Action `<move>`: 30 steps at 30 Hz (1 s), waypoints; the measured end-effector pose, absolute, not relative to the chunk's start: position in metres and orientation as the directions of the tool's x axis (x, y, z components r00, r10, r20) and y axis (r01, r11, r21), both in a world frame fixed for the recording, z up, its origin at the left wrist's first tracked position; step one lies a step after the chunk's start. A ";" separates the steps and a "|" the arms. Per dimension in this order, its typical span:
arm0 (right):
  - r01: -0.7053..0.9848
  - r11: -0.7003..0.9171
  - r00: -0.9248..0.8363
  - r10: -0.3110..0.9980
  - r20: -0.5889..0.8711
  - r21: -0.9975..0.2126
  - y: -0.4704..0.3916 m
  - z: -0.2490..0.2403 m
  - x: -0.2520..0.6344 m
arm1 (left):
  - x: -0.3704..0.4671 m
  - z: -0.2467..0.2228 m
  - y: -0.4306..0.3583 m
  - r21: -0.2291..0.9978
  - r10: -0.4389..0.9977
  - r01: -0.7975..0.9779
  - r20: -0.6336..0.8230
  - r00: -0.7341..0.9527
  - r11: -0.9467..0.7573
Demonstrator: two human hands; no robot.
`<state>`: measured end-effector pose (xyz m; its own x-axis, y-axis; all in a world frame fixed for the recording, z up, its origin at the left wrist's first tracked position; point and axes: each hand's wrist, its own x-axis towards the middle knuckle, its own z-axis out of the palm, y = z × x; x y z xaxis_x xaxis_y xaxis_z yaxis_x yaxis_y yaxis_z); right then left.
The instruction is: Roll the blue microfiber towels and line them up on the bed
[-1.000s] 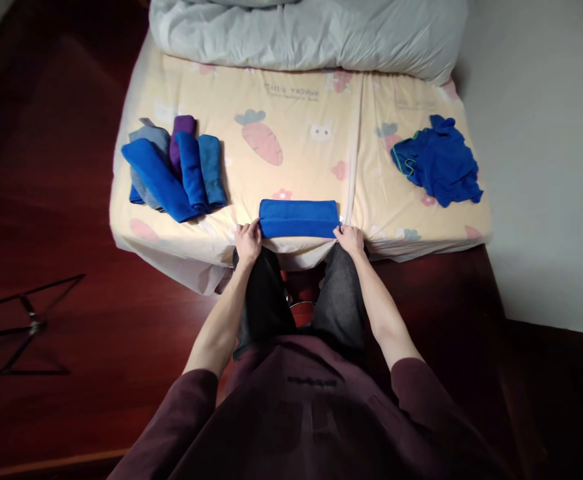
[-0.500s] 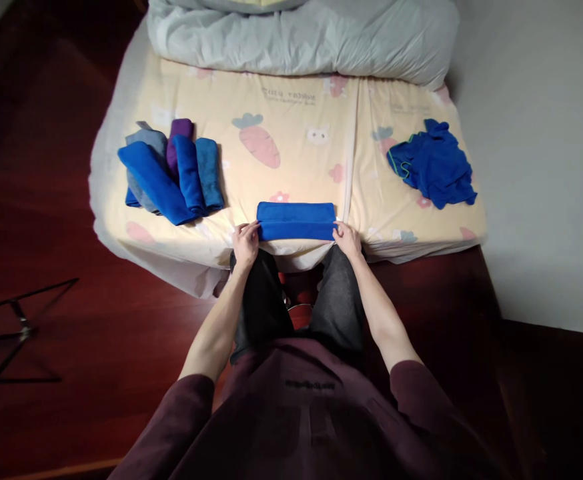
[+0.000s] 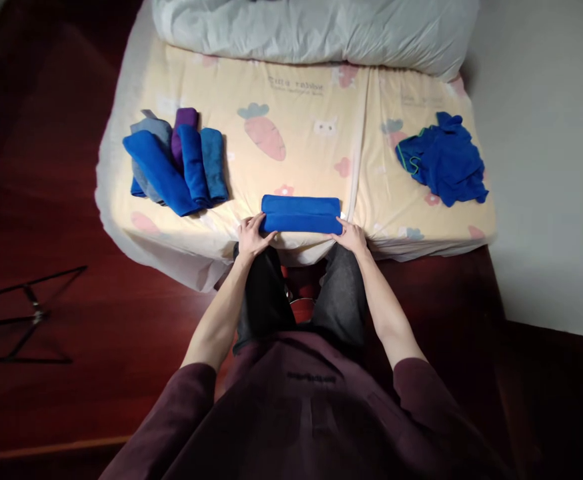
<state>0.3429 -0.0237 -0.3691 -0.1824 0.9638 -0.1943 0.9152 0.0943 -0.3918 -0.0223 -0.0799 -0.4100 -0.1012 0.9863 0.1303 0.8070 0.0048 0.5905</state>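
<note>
A blue towel (image 3: 301,215), folded into a narrow strip, lies crosswise near the front edge of the bed. My left hand (image 3: 254,236) holds its left end, the thumb along the near edge and the fingers at the side, straddling the corner. At the opposite end, my right hand (image 3: 351,236) grips the near right corner between thumb and fingers. Off to the left is a pile of folded towels: a bright blue one (image 3: 159,170) on top, with grey, purple (image 3: 186,119) and teal (image 3: 214,163) ones around it. To the right sits a crumpled blue cloth (image 3: 446,160) with green edging.
The bed (image 3: 311,153) has a yellow sheet printed with carrots. A pale quilt (image 3: 316,33) is bunched at the back. A white wall (image 3: 546,167) rises on the right. Black stand legs (image 3: 34,317) rest on the dark red floor (image 3: 136,333) at left.
My left thumb has spread inward along the towel's near edge, away from the fingers. My right thumb has also moved to the near edge. The towel strip looks slightly narrower.
</note>
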 end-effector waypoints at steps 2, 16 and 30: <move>0.908 0.095 -0.182 0.966 -0.182 -0.407 -0.024 -0.372 0.343 | -0.024 -0.413 -0.079 0.590 0.987 0.808 0.129 -0.094 0.000; 0.898 0.084 -0.153 0.980 -0.126 -0.431 -0.020 -0.379 0.343 | -0.028 -0.418 -0.078 0.685 0.963 0.728 0.221 -0.156 -0.040; 0.862 0.106 -0.142 0.989 -0.036 -0.496 -0.023 -0.381 0.345 | -0.031 -0.430 -0.073 0.744 0.931 0.668 0.265 -0.252 -0.031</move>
